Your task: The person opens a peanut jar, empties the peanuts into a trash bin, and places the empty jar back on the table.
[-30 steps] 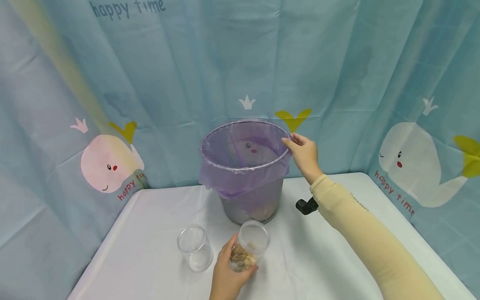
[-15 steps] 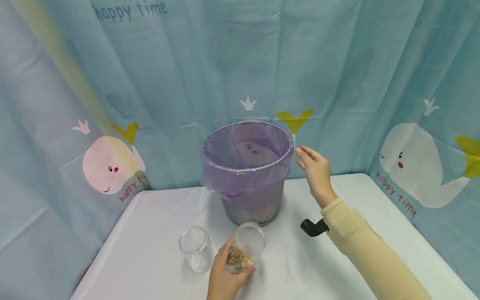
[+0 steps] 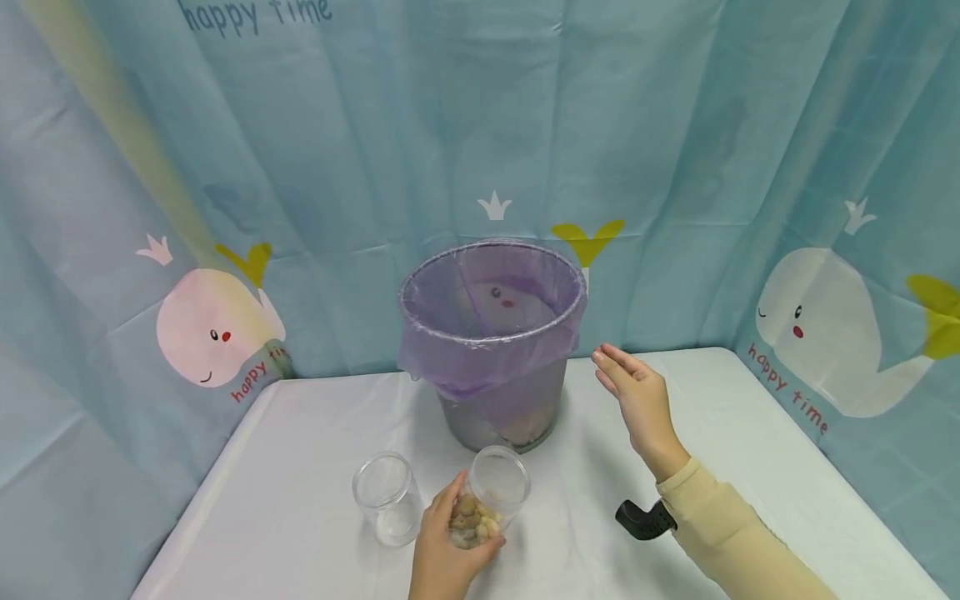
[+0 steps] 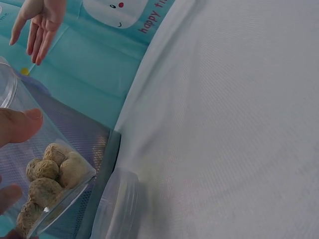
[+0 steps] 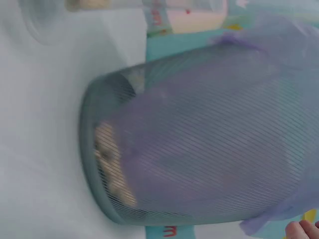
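My left hand (image 3: pixel 444 546) grips a clear plastic jar (image 3: pixel 501 482) at the front middle of the table. Inside its lower part lie several lumpy tan pieces (image 4: pixel 46 191) that look like unshelled peanuts. A second clear jar (image 3: pixel 386 496) stands just left of that hand, with nothing visible in it. Behind both jars is a grey mesh wastebasket (image 3: pixel 480 421), its rim covered by a purple bag (image 3: pixel 480 365) folded over the outside. To the right of the basket my right hand (image 3: pixel 637 402) hovers with fingers fairly straight, holding nothing and apart from the basket.
A white cloth covers the table (image 3: pixel 300 467). Close behind the basket hangs a blue curtain (image 3: pixel 360 167) printed with whales, which also encloses both sides. Tan pieces (image 5: pixel 113 164) show through the basket's mesh near its bottom. A black bracket (image 3: pixel 645 520) hangs at my right wrist.
My right hand has let go of the bagged basket rim and moved down and to the right. The left hand with its jar has shifted slightly left. The basket stays put.
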Demonstrator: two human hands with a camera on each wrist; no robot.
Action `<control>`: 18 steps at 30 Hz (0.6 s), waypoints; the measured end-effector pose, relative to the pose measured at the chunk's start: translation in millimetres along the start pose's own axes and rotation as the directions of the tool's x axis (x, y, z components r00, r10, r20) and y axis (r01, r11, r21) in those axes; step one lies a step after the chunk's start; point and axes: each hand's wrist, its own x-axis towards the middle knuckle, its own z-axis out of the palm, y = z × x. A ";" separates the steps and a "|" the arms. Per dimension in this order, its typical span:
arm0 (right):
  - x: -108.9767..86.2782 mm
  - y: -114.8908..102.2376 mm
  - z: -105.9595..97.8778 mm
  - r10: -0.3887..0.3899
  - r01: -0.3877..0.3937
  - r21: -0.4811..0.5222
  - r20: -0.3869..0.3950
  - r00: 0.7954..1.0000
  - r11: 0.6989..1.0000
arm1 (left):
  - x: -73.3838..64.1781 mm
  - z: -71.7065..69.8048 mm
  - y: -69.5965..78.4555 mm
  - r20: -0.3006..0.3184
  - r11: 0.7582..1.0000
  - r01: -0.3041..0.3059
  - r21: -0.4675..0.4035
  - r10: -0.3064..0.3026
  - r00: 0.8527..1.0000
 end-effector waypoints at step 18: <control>-40.8 35.0 -8.9 0.085 -0.084 -0.016 0.062 0.994 0.996 | 4.4 -3.2 3.9 0.004 0.998 -0.033 0.052 0.033 0.999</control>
